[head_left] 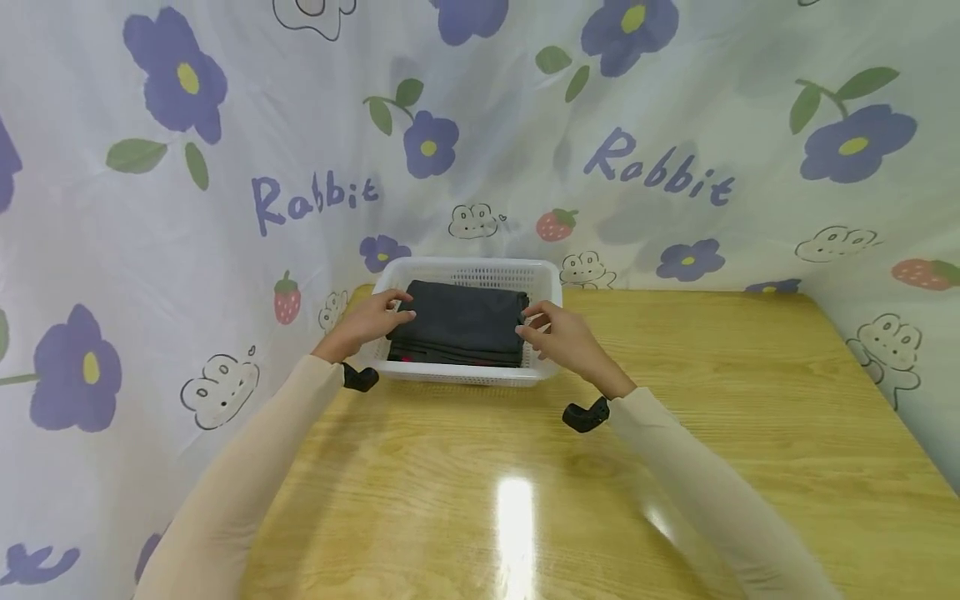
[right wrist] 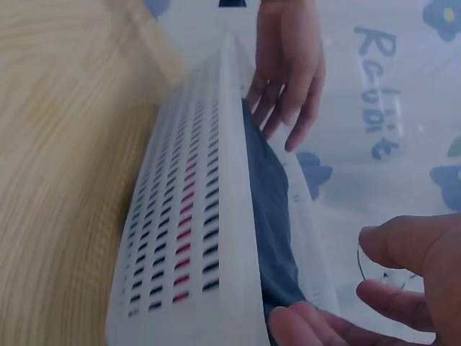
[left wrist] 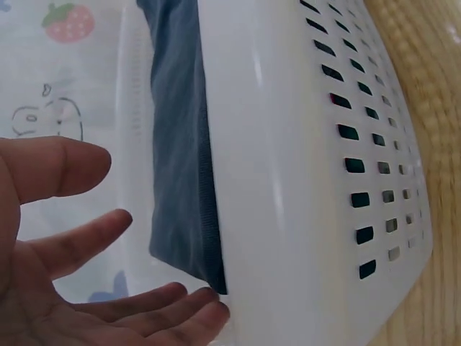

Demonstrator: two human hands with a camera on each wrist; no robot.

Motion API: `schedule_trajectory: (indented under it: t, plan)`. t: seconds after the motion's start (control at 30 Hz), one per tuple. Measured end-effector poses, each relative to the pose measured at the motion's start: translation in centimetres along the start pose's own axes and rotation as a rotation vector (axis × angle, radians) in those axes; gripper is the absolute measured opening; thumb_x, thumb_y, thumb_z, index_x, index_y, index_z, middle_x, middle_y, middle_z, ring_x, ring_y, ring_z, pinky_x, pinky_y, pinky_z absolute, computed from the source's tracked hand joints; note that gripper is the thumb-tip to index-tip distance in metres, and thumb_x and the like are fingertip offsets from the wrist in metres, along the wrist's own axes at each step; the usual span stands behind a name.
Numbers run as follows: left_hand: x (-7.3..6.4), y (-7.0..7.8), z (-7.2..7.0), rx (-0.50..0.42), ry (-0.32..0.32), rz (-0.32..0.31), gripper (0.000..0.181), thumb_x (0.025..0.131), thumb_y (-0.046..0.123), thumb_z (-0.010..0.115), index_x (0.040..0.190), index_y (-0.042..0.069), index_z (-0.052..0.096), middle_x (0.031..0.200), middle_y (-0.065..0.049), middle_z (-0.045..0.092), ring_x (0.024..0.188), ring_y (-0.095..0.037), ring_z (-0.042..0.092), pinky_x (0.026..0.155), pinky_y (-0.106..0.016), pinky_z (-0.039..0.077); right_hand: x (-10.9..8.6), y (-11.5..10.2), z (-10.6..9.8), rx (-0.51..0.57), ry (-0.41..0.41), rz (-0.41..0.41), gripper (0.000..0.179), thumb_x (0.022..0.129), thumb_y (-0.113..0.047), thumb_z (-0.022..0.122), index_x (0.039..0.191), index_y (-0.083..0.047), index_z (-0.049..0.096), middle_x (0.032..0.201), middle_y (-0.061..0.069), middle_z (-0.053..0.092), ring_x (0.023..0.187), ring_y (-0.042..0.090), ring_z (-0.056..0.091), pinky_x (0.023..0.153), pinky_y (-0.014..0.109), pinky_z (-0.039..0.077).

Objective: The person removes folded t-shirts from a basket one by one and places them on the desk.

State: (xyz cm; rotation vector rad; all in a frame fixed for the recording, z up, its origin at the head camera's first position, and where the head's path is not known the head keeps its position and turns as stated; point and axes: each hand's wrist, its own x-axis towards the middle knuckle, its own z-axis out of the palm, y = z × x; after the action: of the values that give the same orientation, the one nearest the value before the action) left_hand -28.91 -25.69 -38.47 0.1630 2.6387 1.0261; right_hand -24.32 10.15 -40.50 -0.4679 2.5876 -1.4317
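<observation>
A folded dark garment [head_left: 468,317] lies in a white plastic basket [head_left: 450,372], on top of other dark folded cloth [head_left: 450,352] with a bit of red showing. My left hand [head_left: 367,320] is over the basket's left end, its fingers spread by the garment's left edge. At the opposite end, my right hand [head_left: 562,336] hovers with loosely bent fingers beside the garment's right edge. In the left wrist view, the fingertips [left wrist: 212,311] come close to the garment's corner; contact is hard to tell. Neither hand grips the cloth.
The basket stands at the back left of a wooden table [head_left: 720,400], close to a curtain [head_left: 480,167] printed with flowers and rabbits. Black wrist devices [head_left: 586,414] sit below both hands. Bare wood extends in front of the basket and to its right.
</observation>
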Motion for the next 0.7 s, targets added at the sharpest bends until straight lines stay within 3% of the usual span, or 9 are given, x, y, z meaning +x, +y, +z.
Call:
schedule_trajectory:
  t: [0.1,0.27,0.33,0.4,0.47,0.57,0.7]
  plan:
    - [0.4,-0.1,0.2,-0.026,-0.033,-0.004,0.055,0.108,0.035,0.054,0.156,0.013,0.039,0.165,-0.025,0.025,0.151,-0.043,0.023,0.112,-0.064,0.033,0.7,-0.5,0.8,-0.006,-0.033,0.030,0.051,0.102,-0.036,0.066,0.142,-0.007,0.054,0.125,0.014,0.062,0.091,0.034,0.071,0.079,0.047,0.059]
    - [1.0,-0.5,0.5,-0.034,-0.085,-0.006,0.060,0.108,0.033,0.053,0.160,0.011,0.032,0.167,-0.023,0.018,0.151,-0.045,0.022,0.115,-0.064,0.029,1.7,-1.2,2.2,-0.105,-0.066,0.096,0.061,0.101,-0.039,0.067,0.149,-0.008,0.046,0.140,0.019,0.052,0.120,0.034,0.057,0.098,0.050,0.049]
    - [1.1,-0.7,0.5,-0.041,-0.103,-0.011,0.061,0.108,0.032,0.053,0.161,0.012,0.030,0.169,-0.021,0.016,0.150,-0.045,0.023,0.116,-0.064,0.027,2.1,-1.4,2.7,-0.134,-0.073,0.128,0.065,0.101,-0.039,0.066,0.152,-0.008,0.040,0.143,0.021,0.049,0.124,0.033,0.053,0.101,0.049,0.047]
    - [1.3,-1.0,0.6,-0.047,-0.110,-0.016,0.062,0.108,0.031,0.054,0.162,0.013,0.029,0.170,-0.018,0.014,0.150,-0.045,0.024,0.116,-0.064,0.027,2.4,-1.5,3.1,-0.124,-0.077,0.167,0.068,0.101,-0.039,0.066,0.154,-0.009,0.035,0.141,0.021,0.050,0.115,0.034,0.060,0.095,0.048,0.051]
    - [1.3,-1.1,0.6,-0.048,-0.111,-0.016,0.062,0.108,0.030,0.054,0.162,0.013,0.028,0.170,-0.018,0.013,0.151,-0.045,0.023,0.116,-0.064,0.026,2.7,-1.5,3.3,-0.091,-0.079,0.193,0.072,0.101,-0.037,0.066,0.156,-0.010,0.030,0.130,0.023,0.058,0.095,0.035,0.066,0.085,0.046,0.054]
    - [1.4,-1.1,0.5,-0.052,-0.094,-0.010,0.061,0.108,0.027,0.056,0.161,0.012,0.031,0.169,-0.019,0.014,0.151,-0.045,0.021,0.116,-0.064,0.026,3.1,-1.5,3.6,-0.018,-0.093,0.231,0.075,0.101,-0.036,0.066,0.158,-0.011,0.025,0.118,0.021,0.066,0.070,0.036,0.065,0.074,0.044,0.053]
    - [1.3,-1.1,0.5,-0.066,-0.085,0.004,0.060,0.107,0.023,0.058,0.160,0.010,0.033,0.169,-0.021,0.013,0.153,-0.045,0.015,0.117,-0.064,0.024,3.5,-1.1,3.8,0.043,-0.091,0.272,0.073,0.101,-0.034,0.066,0.158,-0.014,0.025,0.132,0.019,0.062,0.083,0.034,0.065,0.080,0.045,0.050]
